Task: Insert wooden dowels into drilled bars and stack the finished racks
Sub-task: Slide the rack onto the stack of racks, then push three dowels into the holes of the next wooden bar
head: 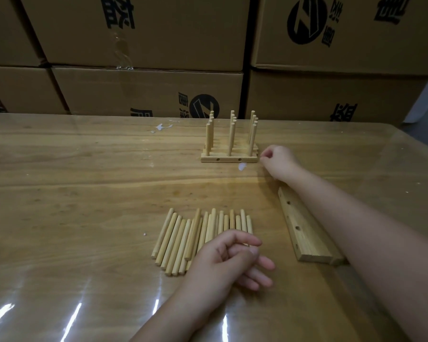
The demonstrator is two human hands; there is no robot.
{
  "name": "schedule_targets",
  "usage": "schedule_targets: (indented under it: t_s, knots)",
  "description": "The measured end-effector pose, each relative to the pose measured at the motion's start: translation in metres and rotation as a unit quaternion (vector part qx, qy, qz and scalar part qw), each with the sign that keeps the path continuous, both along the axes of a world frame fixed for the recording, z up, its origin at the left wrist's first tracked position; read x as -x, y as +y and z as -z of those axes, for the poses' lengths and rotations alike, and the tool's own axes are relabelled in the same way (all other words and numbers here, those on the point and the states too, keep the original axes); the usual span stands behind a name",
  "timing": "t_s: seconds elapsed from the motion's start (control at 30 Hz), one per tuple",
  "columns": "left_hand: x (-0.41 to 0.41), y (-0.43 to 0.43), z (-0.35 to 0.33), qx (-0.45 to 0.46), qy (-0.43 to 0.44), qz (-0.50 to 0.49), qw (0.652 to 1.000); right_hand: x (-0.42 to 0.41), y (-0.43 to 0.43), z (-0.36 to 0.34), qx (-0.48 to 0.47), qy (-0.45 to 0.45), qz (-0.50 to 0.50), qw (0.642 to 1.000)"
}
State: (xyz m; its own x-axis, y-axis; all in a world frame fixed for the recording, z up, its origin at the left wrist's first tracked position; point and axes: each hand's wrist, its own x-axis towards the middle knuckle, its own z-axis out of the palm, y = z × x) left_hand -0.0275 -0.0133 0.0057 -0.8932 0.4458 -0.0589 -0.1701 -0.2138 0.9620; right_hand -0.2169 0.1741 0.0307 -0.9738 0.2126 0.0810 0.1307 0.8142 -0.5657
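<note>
Several finished racks stand pressed together at the far middle of the table, each a drilled bar with three upright dowels. My right hand lies just right of the front rack with its fingers curled, holding nothing I can see. A pile of loose dowels lies in the near middle. My left hand hovers over the pile's right end with loosely bent fingers and grips nothing. Drilled bars lie flat to the right, partly under my right forearm.
The wooden table has a glossy clear cover. Stacked cardboard boxes form a wall along its far edge. Small white scraps lie left of the racks, and one in front of them.
</note>
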Motion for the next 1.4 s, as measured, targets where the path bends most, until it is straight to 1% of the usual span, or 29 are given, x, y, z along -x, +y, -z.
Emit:
schedule_targets:
  t_s: [0.1,0.2,0.27,0.33,0.37,0.4,0.5,0.57,0.63,0.8,1.0,1.13,1.23,1.3,1.37,1.4]
  knots:
    - [-0.001,0.001,0.000,0.007,0.000,-0.009,1.000,-0.046,0.020,-0.008,0.047,0.048,-0.010,0.998]
    - [-0.001,0.000,0.001,0.014,0.002,-0.011,1.000,-0.101,0.035,-0.003,0.064,0.041,-0.043,0.996]
    - [-0.002,-0.001,0.000,0.025,0.005,-0.009,1.000,-0.134,0.038,0.005,0.038,0.042,-0.044,0.997]
    - [-0.003,-0.001,0.000,0.036,0.008,-0.007,0.999,-0.155,0.040,0.010,-0.031,0.063,-0.031,0.997]
    - [-0.003,-0.002,0.000,0.042,0.011,-0.006,0.999,-0.163,0.042,0.012,-0.054,0.070,-0.018,0.996]
    - [-0.004,-0.002,-0.001,0.047,0.014,-0.004,0.999,-0.169,0.045,0.013,-0.054,0.071,0.009,0.996]
    - [-0.005,-0.002,-0.003,0.048,0.017,-0.008,0.999,-0.188,0.055,0.019,0.017,0.035,0.148,0.988]
    - [-0.005,-0.001,-0.004,0.048,0.016,-0.012,0.999,-0.195,0.056,0.030,-0.019,-0.008,0.198,0.980]
    - [-0.007,-0.001,-0.005,0.051,0.018,-0.010,0.998,-0.198,0.053,0.038,-0.060,-0.019,0.196,0.979]
    - [-0.006,0.000,-0.005,0.061,0.024,-0.004,0.998,-0.198,0.050,0.040,-0.079,-0.003,0.143,0.986]
    - [-0.004,0.001,-0.003,0.047,0.020,-0.010,0.999,-0.198,0.045,0.040,-0.034,0.060,0.153,0.986]
    - [-0.003,0.001,-0.002,0.037,0.021,-0.019,0.999,-0.194,0.046,0.036,0.041,0.120,0.156,0.980]
    - [-0.003,0.000,-0.001,0.031,0.021,-0.019,0.999,-0.189,0.050,0.037,0.115,0.142,0.179,0.967]
    - [-0.003,0.000,-0.001,0.029,0.019,-0.020,0.999,-0.188,0.051,0.037,0.214,0.170,0.214,0.938]
    - [-0.003,0.000,0.000,0.026,0.018,-0.020,0.999,-0.189,0.050,0.032,0.359,0.198,0.217,0.886]
    - [-0.002,0.000,0.000,0.023,0.017,-0.021,0.999,-0.190,0.049,0.028,0.431,0.204,0.191,0.858]
